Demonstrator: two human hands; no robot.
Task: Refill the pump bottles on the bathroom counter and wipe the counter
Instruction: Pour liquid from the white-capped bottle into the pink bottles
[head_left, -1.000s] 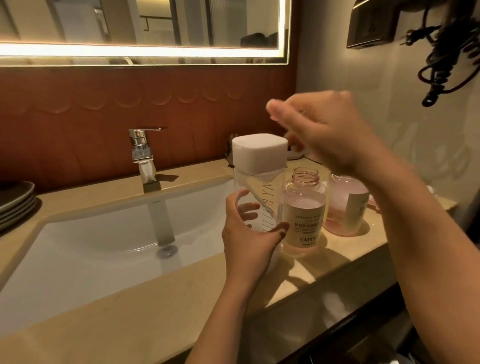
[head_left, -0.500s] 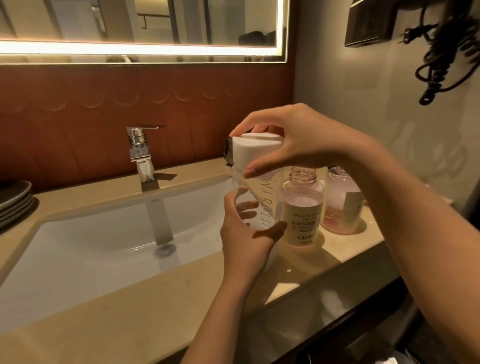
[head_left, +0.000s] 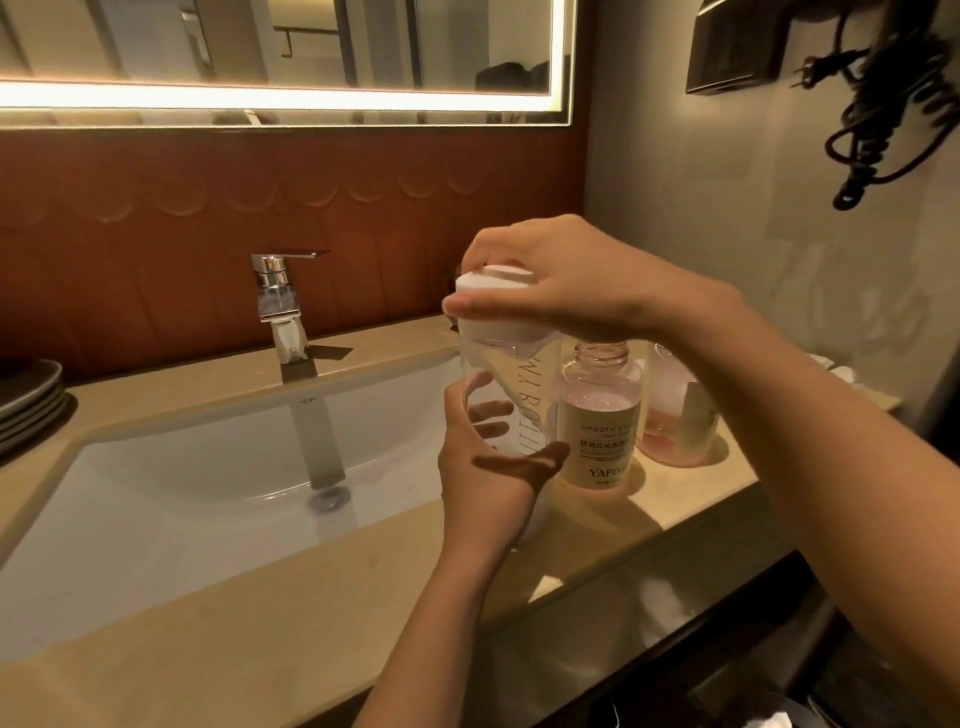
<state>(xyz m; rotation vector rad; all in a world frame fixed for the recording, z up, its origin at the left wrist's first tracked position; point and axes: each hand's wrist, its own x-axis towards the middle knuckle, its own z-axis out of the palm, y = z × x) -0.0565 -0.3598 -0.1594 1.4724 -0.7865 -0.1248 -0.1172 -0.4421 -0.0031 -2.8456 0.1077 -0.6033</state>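
Note:
A tall clear refill bottle (head_left: 524, 395) with a square white cap (head_left: 493, 306) stands on the beige counter (head_left: 311, 613) at the sink's right edge. My left hand (head_left: 488, 467) grips its body from the near side. My right hand (head_left: 561, 280) comes from above and grips the white cap. Right beside it stands an uncapped pump bottle (head_left: 600, 421) with a "YAPIN" label, mostly full of pale liquid. A second bottle (head_left: 675, 415) holding a little pink liquid stands further right, partly hidden by my right forearm.
A white sink (head_left: 208, 483) with a chrome tap (head_left: 280, 306) fills the left of the counter. Dark plates (head_left: 28, 395) are stacked at the far left. A lit mirror (head_left: 291, 57) hangs above; a coiled black cord (head_left: 893, 104) hangs on the right wall.
My right hand came down from above the bottles onto the white cap and now grips it. My left hand has kept its hold on the bottle body.

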